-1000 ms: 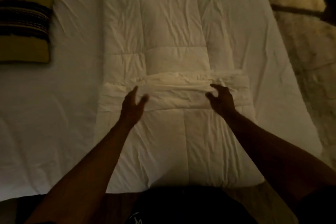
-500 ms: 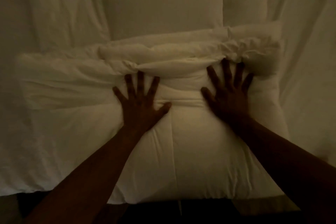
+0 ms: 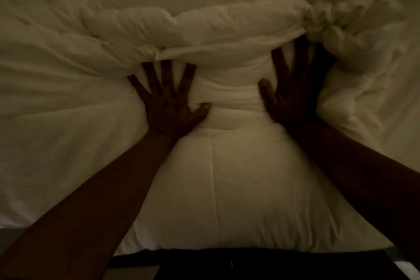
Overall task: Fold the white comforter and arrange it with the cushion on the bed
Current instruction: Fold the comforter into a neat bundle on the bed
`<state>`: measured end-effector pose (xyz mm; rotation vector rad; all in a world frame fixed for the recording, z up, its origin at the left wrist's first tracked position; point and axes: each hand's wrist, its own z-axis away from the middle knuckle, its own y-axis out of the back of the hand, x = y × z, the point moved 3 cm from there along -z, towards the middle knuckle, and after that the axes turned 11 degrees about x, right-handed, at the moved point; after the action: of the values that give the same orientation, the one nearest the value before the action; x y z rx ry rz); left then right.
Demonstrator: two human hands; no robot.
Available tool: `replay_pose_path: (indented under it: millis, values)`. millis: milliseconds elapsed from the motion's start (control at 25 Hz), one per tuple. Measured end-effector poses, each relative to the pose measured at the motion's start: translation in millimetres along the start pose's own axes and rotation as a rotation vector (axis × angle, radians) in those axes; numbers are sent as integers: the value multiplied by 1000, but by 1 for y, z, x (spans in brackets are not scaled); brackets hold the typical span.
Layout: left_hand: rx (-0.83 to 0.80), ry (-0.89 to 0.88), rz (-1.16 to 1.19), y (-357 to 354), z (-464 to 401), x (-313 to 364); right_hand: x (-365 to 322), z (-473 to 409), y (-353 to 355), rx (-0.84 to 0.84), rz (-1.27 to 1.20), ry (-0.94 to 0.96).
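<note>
- Your left hand (image 3: 169,102) lies flat on the white comforter (image 3: 231,179), fingers spread wide, gripping nothing — the fingertips touch the near edge of the rolled fold (image 3: 204,27).
- Your right hand (image 3: 293,88) presses flat too, fingers splayed, their tips tucked under that fold's bunched right end.
- The comforter fills the view, its puffed near panel between your forearms.
</note>
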<state>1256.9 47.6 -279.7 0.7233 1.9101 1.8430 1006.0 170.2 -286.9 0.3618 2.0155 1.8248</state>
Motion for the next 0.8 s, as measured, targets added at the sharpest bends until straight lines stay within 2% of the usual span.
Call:
replay_pose_path:
  millis: [160,280,440,600,800]
  values:
    - [-149,58,-20,45,7,11,-7,6,46,-137,28,-26]
    - [-188,103,10,97,17,10,-17,26,96,-215,11,-15]
    - [-219,112,41,154,105,5,-37,112,147,-258,47,119]
    - [-366,151,17,132,174,-2,-28,170,136,-360,118,86]
    - [-337,130,-22,60,174,-1,-20,173,78,-311,76,122]
